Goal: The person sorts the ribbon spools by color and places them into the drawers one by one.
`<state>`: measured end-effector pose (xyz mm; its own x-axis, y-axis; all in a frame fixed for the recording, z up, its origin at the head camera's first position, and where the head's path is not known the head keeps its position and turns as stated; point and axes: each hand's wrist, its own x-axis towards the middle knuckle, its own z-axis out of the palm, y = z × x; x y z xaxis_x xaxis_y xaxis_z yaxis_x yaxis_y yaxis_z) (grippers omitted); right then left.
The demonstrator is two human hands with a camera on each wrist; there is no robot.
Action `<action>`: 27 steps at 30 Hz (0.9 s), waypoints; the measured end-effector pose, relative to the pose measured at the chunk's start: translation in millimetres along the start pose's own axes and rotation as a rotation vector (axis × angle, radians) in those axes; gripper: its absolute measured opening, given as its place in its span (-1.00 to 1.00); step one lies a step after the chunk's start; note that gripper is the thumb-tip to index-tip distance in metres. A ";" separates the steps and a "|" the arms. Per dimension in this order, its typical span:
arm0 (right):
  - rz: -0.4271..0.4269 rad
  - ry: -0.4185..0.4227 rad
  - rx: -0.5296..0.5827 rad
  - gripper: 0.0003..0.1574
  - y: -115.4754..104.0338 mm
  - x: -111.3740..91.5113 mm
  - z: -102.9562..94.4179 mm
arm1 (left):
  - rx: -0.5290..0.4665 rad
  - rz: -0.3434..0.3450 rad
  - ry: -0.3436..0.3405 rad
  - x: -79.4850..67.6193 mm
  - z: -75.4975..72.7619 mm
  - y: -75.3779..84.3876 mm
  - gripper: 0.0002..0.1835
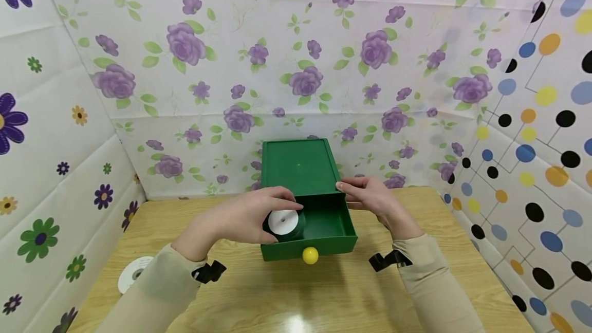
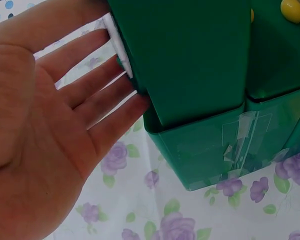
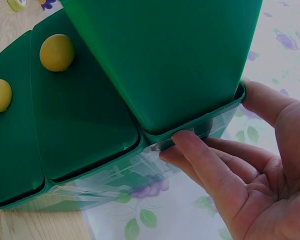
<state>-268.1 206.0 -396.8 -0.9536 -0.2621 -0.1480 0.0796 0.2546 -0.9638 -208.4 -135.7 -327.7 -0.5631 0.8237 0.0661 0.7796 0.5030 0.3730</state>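
Note:
A green drawer cabinet point(image 1: 298, 166) stands at the back of the table with its top drawer point(image 1: 328, 220) pulled out, a yellow knob point(image 1: 310, 255) on the front. Inside the drawer's left part is a round dark-green thing with a white disc face point(image 1: 283, 221) and a small centre hole. My left hand point(image 1: 247, 216) grips it from the left, thumb near and fingers far; in the left wrist view a white edge point(image 2: 121, 47) shows at the fingertips. My right hand point(image 1: 372, 197) holds the cabinet's right front edge, thumb on top, other fingers along the side point(image 3: 185, 167).
A white-faced disc point(image 1: 131, 274) with a centre hole lies on the wooden table point(image 1: 250, 297) at the left, partly behind the left sleeve. Two closed lower drawers point(image 3: 85, 110) with yellow knobs show in the right wrist view. Flowered sheeting point(image 1: 305, 81) rises behind the cabinet.

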 end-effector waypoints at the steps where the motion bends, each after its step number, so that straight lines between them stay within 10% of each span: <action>1: -0.001 0.002 -0.001 -0.05 0.1 -0.2 -0.2 | -0.003 -0.001 -0.013 0.6 0.0 -0.5 -0.26; 27: -0.002 0.007 -0.013 -0.04 0.6 -0.8 0.5 | 0.135 -0.049 -0.164 14.9 10.9 0.3 -0.42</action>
<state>-267.2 205.9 -397.3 -0.9556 -0.2565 -0.1449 0.0743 0.2660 -0.9611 -213.5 -120.4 -336.8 -0.5578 0.8234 -0.1048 0.7883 0.5650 0.2435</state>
